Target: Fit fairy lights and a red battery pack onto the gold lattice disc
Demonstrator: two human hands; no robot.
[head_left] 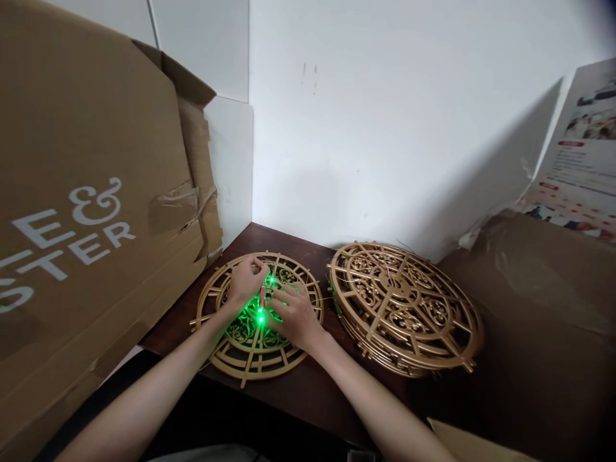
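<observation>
My left hand [246, 280] is over the upper middle of a gold openwork wheel [225, 367] lying flat on the table. Its fingers are pinched together, and whatever they grip is too small to make out. Right of it, my right hand [297, 316] has its fingers curled inward over the wheel's centre; what they hold is hidden. Between both hands stands a small red piece [262, 296], its kind unclear. Glowing green lights [260, 316] shine just below it and close to the fingertips, tinting the scrollwork green.
A stack of similar gold wheels [409, 308], with thin wires on top, stands to the right on the dark brown table [308, 240]. A large cardboard box [96, 128] rises on the left. More cardboard [543, 308] is at the right, and a white wall [385, 128] stands behind.
</observation>
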